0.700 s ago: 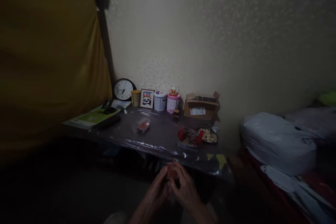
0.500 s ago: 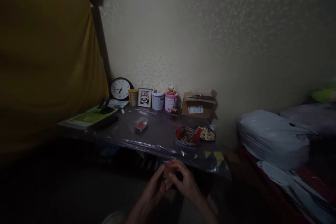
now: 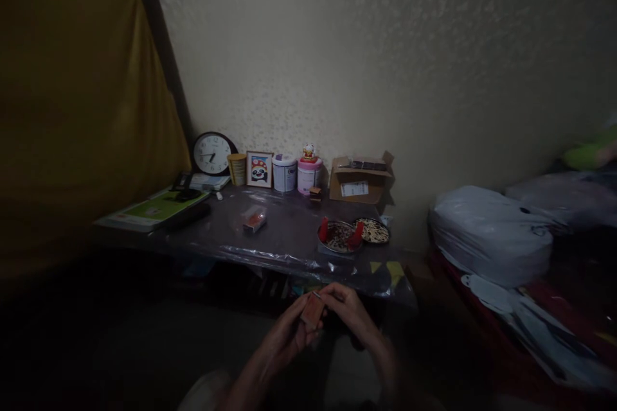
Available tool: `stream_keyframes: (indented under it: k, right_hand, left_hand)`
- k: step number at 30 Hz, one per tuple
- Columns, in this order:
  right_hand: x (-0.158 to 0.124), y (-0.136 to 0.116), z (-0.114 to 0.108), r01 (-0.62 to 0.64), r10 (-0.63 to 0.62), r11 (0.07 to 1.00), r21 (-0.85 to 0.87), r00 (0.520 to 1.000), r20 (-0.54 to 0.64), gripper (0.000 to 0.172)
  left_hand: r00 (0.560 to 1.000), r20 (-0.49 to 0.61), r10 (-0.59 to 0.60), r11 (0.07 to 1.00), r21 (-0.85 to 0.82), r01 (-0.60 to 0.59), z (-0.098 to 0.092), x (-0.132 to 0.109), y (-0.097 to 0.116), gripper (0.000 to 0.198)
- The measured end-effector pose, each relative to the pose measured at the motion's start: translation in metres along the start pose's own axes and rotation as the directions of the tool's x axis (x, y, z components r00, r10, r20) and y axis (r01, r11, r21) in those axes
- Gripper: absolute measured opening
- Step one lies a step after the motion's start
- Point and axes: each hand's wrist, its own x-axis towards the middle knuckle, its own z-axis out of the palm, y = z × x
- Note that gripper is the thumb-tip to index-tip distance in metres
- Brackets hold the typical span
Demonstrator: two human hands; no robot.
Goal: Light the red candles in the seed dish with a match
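Note:
Below the table's front edge, both hands meet at a small flat orange-red box [image 3: 313,310], about matchbox size, with a pale strip at its upper end. My left hand [image 3: 292,324] is closed around it from the left and from beneath, so the box lies tilted across the fingers. With bent fingers and thumb, my right hand [image 3: 348,309] pinches the box's upper right end. What those fingertips grip exactly is too dark to make out. On the table lies a clear-wrapped pack [image 3: 254,221] with orange-red contents, apart from both hands.
Plastic covers the dark table [image 3: 284,218]. Toward the right stand a round dish [image 3: 340,245] with red pieces and a dish of pale bits [image 3: 372,231]. A clock [image 3: 212,154], picture frame [image 3: 259,169], tubs [image 3: 284,173] and an open carton [image 3: 355,189] line the wall. White bags [image 3: 486,231] lie right.
The view has shifted, so the table things sit slightly higher and further left. My right hand has moved toward the box's upper end, leaving more of its orange-red face showing.

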Motion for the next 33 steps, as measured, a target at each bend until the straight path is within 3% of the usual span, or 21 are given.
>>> stream_keyframes:
  k: [16, 21, 25, 33]
  right_hand:
    - [0.004, 0.009, -0.005, 0.116, -0.145, 0.935, -0.336, 0.988, -0.06, 0.021]
    - [-0.003, 0.0, -0.005, 0.264, -0.293, 0.788, -0.557, 0.955, 0.039, 0.018]
    - [-0.008, -0.006, -0.006, 0.323, -0.312, 0.698, -0.639, 0.94, 0.135, 0.017]
    - [-0.01, -0.007, -0.008, 0.348, -0.297, 0.666, -0.66, 0.935, 0.193, 0.019]
  left_hand:
    - [0.996, 0.012, -0.092, 0.995, -0.04, 0.093, 0.002, -0.003, 0.004, 0.032]
    - [0.996, 0.016, -0.091, 0.994, -0.059, 0.092, 0.002, -0.002, 0.005, 0.029]
    - [0.998, -0.002, -0.066, 0.996, -0.053, 0.066, 0.002, -0.002, 0.004, 0.025]
    - [0.998, 0.012, -0.06, 0.998, -0.026, 0.061, -0.003, 0.0, 0.001, 0.026]
